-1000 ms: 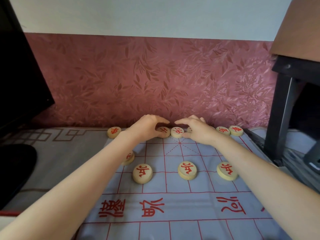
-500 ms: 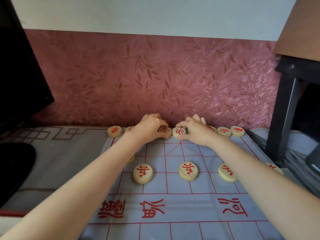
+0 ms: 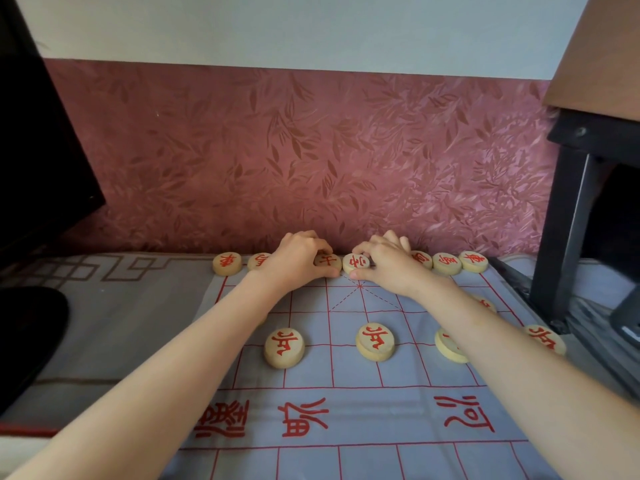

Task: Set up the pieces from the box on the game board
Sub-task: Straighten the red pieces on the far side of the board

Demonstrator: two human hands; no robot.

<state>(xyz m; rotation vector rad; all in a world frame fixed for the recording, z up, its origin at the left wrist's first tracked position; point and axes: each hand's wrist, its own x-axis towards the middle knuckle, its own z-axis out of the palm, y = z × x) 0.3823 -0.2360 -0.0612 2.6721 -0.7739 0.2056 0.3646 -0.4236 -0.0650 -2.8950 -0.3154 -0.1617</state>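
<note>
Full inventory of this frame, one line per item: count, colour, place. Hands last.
game board: one, grey-blue cloth with red grid and red characters, spread flat in front of the person.
back-row pieces: at least seven visible, pale wood with red characters, along the board's far edge by the wall; some hidden behind the hands.
pawn-row pieces: four visible, same wood and red, in a nearer row; one partly behind the right forearm.
wall covering: one, dark pink leaf pattern, behind the board.
dark furniture: one, black frame, far right.
left hand: grip on a centre back-row piece.
right hand: grip on the neighbouring piece.
</note>
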